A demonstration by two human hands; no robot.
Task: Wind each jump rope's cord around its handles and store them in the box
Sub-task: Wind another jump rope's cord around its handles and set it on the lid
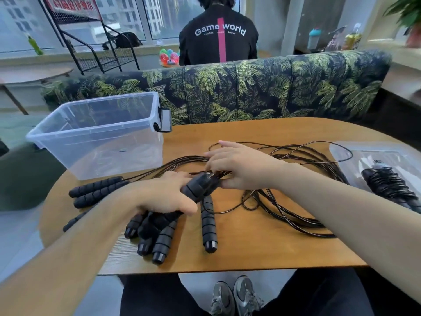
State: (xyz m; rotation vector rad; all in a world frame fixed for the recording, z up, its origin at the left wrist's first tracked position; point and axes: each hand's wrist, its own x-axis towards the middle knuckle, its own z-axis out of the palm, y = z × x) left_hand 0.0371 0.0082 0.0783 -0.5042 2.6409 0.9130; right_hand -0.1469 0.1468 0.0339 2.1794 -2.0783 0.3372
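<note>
My left hand (165, 195) grips a pair of black foam jump-rope handles (200, 187) near the middle of the wooden table (262, 252). My right hand (237, 166) pinches the thin black cord (218, 175) right at the handles' top end. Several more black handles (159, 238) lie under and in front of my left hand, and two lie further left (98, 190). A tangle of loose black cords (296, 201) spreads over the table's right half. The clear plastic box (98, 133) stands open at the back left with no rope inside.
The box's clear lid (382, 160) lies at the right edge with a wound black rope (389, 185) on it. A palm-print sofa back (250, 92) runs behind the table. A person in a black shirt (218, 35) sits beyond it, facing away. My legs and shoes are below the table edge.
</note>
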